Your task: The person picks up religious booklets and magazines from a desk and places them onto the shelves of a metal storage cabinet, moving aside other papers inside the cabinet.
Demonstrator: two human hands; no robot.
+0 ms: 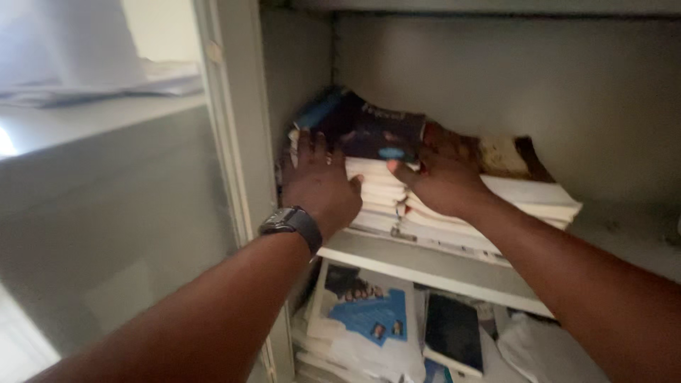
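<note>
A stack of books (440, 213) lies on a grey cupboard shelf (440, 268). The top one has a dark blue cover (369, 128) and is bent upward at the back. My left hand (316, 181), with a dark wristwatch (292, 221) on the wrist, presses flat against the stack's left side under the dark cover. My right hand (443, 174) rests on the stack's top right, thumb at the page edges, fingers over a brown-stained book (507, 156).
The cupboard's grey back wall (511, 92) stands close behind the stack. The shelf below holds more books, one with a blue-and-white cover (365, 308) and a dark one (454, 333). A frosted door panel (106, 213) and its frame (234, 142) stand left.
</note>
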